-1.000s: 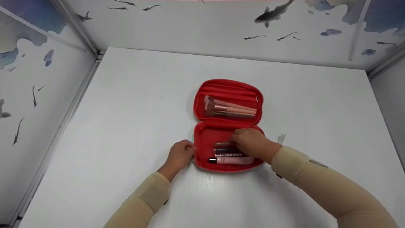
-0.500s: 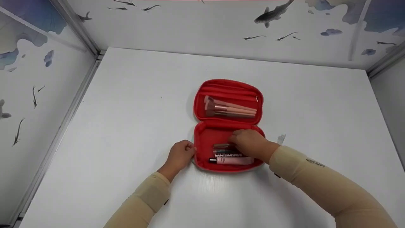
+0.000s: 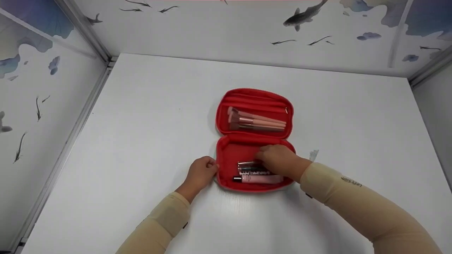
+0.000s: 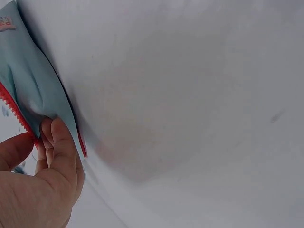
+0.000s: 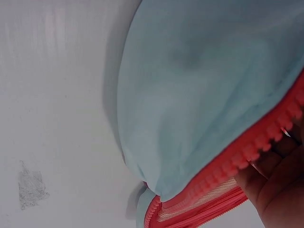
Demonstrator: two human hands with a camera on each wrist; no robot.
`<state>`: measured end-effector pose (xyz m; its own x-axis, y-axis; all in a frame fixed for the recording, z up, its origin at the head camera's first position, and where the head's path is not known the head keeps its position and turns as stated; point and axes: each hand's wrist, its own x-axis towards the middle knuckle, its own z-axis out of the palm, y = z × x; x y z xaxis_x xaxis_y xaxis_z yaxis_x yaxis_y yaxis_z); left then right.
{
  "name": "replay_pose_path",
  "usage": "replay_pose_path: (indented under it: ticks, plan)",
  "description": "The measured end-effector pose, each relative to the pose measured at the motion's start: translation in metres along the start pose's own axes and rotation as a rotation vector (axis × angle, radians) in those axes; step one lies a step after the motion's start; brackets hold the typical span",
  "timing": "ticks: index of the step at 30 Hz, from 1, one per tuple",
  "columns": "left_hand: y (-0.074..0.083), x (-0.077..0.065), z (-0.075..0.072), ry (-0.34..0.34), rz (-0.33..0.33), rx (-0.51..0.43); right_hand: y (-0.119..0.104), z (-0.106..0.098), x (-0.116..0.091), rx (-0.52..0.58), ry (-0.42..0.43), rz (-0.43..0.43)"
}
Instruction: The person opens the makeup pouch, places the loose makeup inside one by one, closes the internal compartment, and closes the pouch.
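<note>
We see the left hand [image 3: 202, 173] pinching the bag [image 3: 231, 151] at its left rim, between thumb and fingers. The right hand [image 3: 280, 159] is inside the bag's near half, fingers bent; we cannot tell whether they grip anything. Along the bag's near side lies the pink tube [image 3: 263, 179], long axis running left-right, black cap [image 3: 237, 179] pointing left.

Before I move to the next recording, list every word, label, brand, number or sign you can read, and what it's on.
None reads with certainty.
Right sleeve: dark lettering, too small and blurred to quote.
Pink squeeze tube: tiny print, too small to read.
Makeup pouch, pale blue outside: small tag with reddish marks, too blurred to read.
</note>
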<state>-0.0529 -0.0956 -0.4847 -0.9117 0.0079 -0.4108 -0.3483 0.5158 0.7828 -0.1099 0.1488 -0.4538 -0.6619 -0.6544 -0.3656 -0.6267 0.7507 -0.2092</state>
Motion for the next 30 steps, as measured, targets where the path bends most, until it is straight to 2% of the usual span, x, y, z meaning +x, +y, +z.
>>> replay_pose_path:
  ticks: [12, 18, 30]
  plan:
    - [0.0, 0.0, 0.001, 0.006, 0.007, -0.014, 0.001, 0.0, -0.005, -0.026, 0.054, -0.024]
    - [0.002, -0.001, 0.001, -0.003, -0.027, -0.03, 0.002, -0.001, -0.01, 0.01, 0.105, -0.02]
    - [0.001, 0.001, 0.0, 0.015, -0.024, -0.053, 0.016, -0.004, -0.027, 0.117, 0.179, 0.038]
